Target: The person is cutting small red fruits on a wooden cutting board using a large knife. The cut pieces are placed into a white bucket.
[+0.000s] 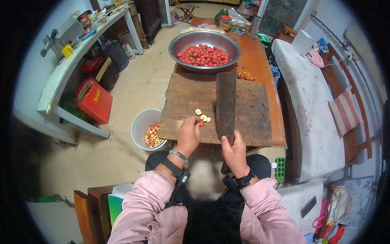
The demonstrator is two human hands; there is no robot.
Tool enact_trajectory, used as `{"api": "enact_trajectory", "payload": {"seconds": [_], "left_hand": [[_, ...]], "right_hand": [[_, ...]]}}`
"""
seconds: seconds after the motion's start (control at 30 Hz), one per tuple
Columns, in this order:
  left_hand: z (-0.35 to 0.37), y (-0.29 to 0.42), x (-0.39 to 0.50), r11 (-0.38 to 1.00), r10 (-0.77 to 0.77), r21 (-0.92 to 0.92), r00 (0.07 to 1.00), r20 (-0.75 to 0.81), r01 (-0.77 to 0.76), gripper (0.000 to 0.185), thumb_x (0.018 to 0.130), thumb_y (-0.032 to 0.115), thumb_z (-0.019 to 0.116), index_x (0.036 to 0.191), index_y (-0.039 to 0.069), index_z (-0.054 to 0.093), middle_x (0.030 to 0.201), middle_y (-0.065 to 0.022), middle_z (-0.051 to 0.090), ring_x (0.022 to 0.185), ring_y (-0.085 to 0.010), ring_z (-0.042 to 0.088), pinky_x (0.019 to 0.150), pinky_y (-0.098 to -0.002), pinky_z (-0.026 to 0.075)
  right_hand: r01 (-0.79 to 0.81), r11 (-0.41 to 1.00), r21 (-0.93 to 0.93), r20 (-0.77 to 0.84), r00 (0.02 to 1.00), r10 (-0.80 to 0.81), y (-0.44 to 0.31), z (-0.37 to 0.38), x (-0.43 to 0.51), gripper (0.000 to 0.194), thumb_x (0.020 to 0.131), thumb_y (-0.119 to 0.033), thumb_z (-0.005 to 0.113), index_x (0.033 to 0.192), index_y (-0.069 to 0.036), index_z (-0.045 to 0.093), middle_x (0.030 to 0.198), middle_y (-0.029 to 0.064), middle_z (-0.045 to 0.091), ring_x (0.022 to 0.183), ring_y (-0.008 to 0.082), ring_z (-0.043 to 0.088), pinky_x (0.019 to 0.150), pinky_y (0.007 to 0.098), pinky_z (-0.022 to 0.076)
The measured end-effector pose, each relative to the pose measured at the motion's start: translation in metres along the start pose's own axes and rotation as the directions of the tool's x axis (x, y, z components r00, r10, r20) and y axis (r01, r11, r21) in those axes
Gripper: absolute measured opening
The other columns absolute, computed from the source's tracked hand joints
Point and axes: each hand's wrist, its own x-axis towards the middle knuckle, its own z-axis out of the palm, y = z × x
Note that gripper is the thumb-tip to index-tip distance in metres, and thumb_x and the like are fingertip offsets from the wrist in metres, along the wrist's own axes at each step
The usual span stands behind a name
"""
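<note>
My left hand [188, 134] is over the left front part of a wooden cutting board [189, 94], its thumb and fingertips pinching a small red fruit piece [202, 123]. Just beyond the fingertips lie a few pale, round fruit slices [203, 117]. In my right hand [235, 154] is the handle of a dark, broad-bladed cleaver [226, 103]. Its blade points away from me over the board, right of the slices. Behind the board stands a wide metal basin [173, 55] holding many red, hawthorn-like fruits [203, 55].
A white bucket [137, 128] of cut fruit stands on the floor left of the board. Fruit scraps [246, 76] lie on the wooden table [259, 58] by the board's far right edge. Farther back is a red-lidded jar [225, 23]. A cloth-covered bench [313, 106] flanks the right side.
</note>
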Motion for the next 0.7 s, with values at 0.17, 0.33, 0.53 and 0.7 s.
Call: {"api": "enact_trajectory", "payload": {"seconds": [0.17,0.33,0.53,0.7], "left_hand": [[0.001,0.012,0.007,0.994,0.098,0.051,0.995,0.011,-0.098,0.02,0.093,0.002,0.071,0.113,0.002,0.066,0.113,-0.0188,0.068,0.102,-0.0386,0.066,0.089,-0.045,0.054],[0.021,0.04,0.03,0.964,0.24,0.078,0.959,0.153,-0.253,0.029,0.09,0.005,0.073,0.119,0.003,0.067,0.12,-0.0189,0.065,0.115,-0.0418,0.059,0.101,-0.0493,0.049],[0.062,0.053,0.048,0.951,0.243,0.134,0.941,0.236,-0.279,0.036,0.088,0.009,0.077,0.122,0.004,0.067,0.121,-0.0183,0.062,0.117,-0.04,0.057,0.101,-0.0504,0.047],[0.068,0.051,0.053,0.964,0.223,0.116,0.966,0.13,-0.238,0.033,0.087,0.005,0.076,0.118,0.003,0.065,0.114,-0.018,0.066,0.111,-0.0398,0.061,0.097,-0.0505,0.05]], "right_hand": [[-0.096,0.994,0.049,-0.076,0.992,0.1,0.006,-0.018,0.004,0.026,0.102,-0.013,0.07,0.117,0.005,0.058,0.073,0.0188,0.068,0.062,0.0309,0.068,0.06,0.0436,0.0526],[-0.194,0.96,0.203,-0.047,0.977,0.207,0.0,-0.029,0.006,0.025,0.102,-0.013,0.069,0.117,0.004,0.058,0.067,0.0157,0.066,0.053,0.0267,0.065,0.053,0.0409,0.0503],[-0.054,0.983,0.175,-0.115,0.991,0.075,0.009,-0.03,0.009,0.013,0.105,-0.008,0.066,0.109,-0.002,0.056,0.068,0.0023,0.06,0.05,0.0104,0.057,0.044,0.0301,0.0477],[-0.186,0.974,0.129,-0.072,0.978,0.196,0.014,-0.033,0.007,0.021,0.1,-0.012,0.07,0.113,0.001,0.061,0.08,0.0209,0.072,0.072,0.0379,0.071,0.066,0.0466,0.0542]]}}
